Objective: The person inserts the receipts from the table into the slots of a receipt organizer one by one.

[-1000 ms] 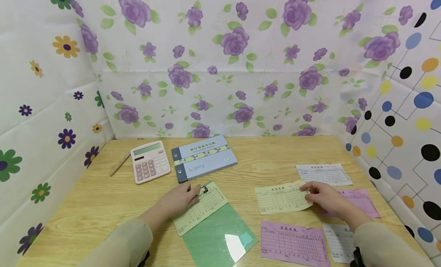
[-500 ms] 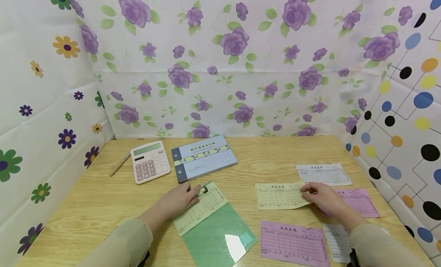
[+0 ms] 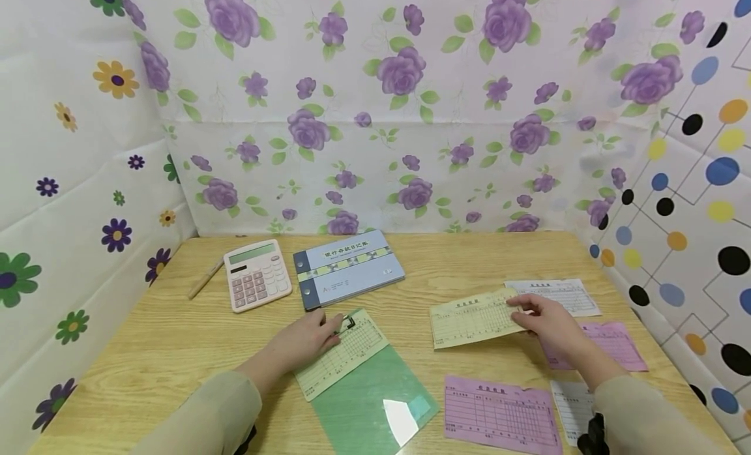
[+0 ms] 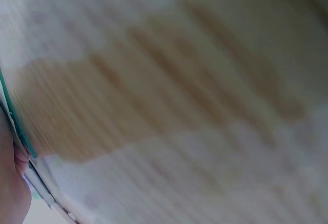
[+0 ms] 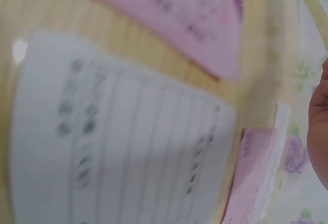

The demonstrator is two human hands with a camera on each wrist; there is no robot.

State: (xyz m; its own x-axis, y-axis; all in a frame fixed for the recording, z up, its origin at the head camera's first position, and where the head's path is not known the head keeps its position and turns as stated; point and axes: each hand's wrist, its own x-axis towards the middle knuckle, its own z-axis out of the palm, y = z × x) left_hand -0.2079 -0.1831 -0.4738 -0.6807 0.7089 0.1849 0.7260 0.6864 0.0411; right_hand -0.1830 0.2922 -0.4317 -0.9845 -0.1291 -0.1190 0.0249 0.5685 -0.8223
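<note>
Nearest, a pink slip (image 3: pixel 501 416) and a white slip (image 3: pixel 574 406) lie loose on the bench (image 3: pixel 176 351); the right sleeve (image 3: pixel 645 409) crosses over the white one and could drag it askew. Beyond, the left hand (image 3: pixel 305 341) has its grip on the green clipboard (image 3: pixel 366 403) at the clip (image 3: pixel 349 324); too hard a press there might loosen the yellow sheet (image 3: pixel 346 360). The right hand (image 3: pixel 548 321) has its grip pinching the yellow slip (image 3: pixel 472 319) by one edge only, so its free end may sag or crease. Farther back, the blue ledger (image 3: pixel 354 269) sits just beside the left hand and could get nudged.
</note>
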